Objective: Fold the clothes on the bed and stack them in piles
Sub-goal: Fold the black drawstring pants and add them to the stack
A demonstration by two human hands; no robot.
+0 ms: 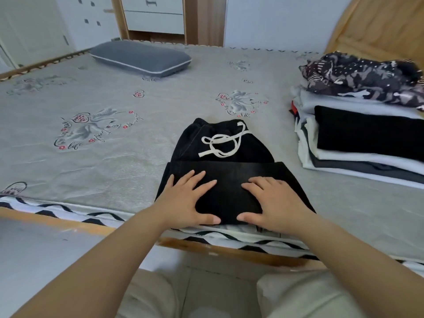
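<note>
Black pants (224,166) with a white drawstring lie folded on the grey bed (114,161), near its front edge. The leg part is folded over toward the waistband. My left hand (190,200) lies flat on the left of the folded part, fingers spread. On the right of that part my right hand (273,203) presses flat, fingers spread too. Neither hand grips the cloth. A pile of folded clothes (358,143) in white, black and grey stands at the right, with a dark patterned garment (364,79) lying loosely on top at the back.
A grey pillow (142,57) lies at the far side of the bed. A wooden headboard (376,26) rises at the right. The bed's wooden front rail (218,249) runs below my hands. White drawers (153,14) stand beyond the bed.
</note>
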